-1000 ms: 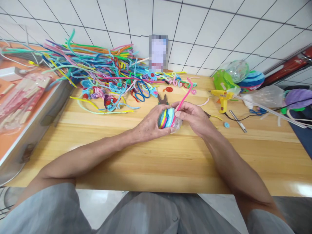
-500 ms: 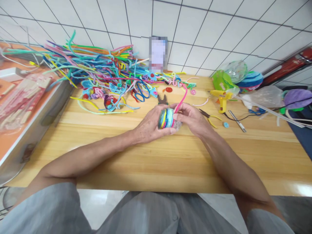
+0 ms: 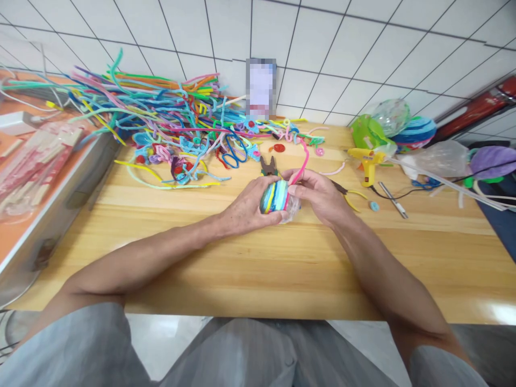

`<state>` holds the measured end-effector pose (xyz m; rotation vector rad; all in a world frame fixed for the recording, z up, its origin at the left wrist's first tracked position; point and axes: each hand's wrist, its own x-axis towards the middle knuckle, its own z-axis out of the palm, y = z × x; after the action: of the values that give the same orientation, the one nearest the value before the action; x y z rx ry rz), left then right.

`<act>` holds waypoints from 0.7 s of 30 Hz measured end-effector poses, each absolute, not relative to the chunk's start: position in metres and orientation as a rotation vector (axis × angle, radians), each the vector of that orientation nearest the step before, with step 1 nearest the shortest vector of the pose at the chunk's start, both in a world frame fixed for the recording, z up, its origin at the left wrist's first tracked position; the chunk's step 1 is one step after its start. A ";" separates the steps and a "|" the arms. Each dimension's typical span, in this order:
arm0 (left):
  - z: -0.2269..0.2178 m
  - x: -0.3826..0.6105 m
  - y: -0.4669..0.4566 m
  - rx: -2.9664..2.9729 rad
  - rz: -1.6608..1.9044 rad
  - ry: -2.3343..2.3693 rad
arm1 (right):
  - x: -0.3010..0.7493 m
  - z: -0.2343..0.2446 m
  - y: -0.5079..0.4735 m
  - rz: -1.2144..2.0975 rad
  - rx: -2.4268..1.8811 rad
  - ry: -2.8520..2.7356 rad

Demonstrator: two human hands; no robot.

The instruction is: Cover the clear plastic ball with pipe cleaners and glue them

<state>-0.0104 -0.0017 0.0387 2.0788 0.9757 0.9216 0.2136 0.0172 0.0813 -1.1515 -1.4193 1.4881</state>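
My left hand [image 3: 252, 201] is closed round a ball [image 3: 276, 194] wrapped in bands of coloured pipe cleaner: yellow, blue, turquoise and pink. Clear plastic shows on the ball's right end. A pink pipe cleaner [image 3: 303, 161] runs up from the ball and bends over at its top. Its lower part is pinched between the thumb and fingers of my right hand [image 3: 314, 193], right against the ball. Just beyond my left hand, pliers [image 3: 268, 165] lie with their jaws pointing away. Some of my right fingers are hidden behind the ball.
A heap of pipe cleaners [image 3: 161, 107] covers the back left. A phone [image 3: 261, 88] leans against the tiled wall. To the right lie a yellow glue gun [image 3: 367, 164], yellow-handled pliers [image 3: 350, 196], a cutter knife [image 3: 393, 200] and a striped ball [image 3: 416, 133]. An orange tray [image 3: 24, 215] stands left.
The ball has turned slightly in my left hand, and more of its clear plastic end shows. My right hand keeps its pinch on the pink pipe cleaner.
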 end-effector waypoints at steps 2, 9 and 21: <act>0.036 -0.011 -0.001 2.107 0.970 0.926 | 0.214 0.079 0.018 1.488 -1.154 -1.421; 0.028 -0.010 0.002 2.166 1.067 0.889 | 0.215 0.076 0.020 1.500 -1.144 -1.409; 0.045 -0.011 -0.006 2.051 0.890 1.057 | 0.213 0.080 0.016 1.506 -1.132 -1.458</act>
<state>-0.0109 -0.0061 0.0449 2.0512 1.0567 0.8901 0.2128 0.0156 0.0796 -1.1323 -1.4582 1.5057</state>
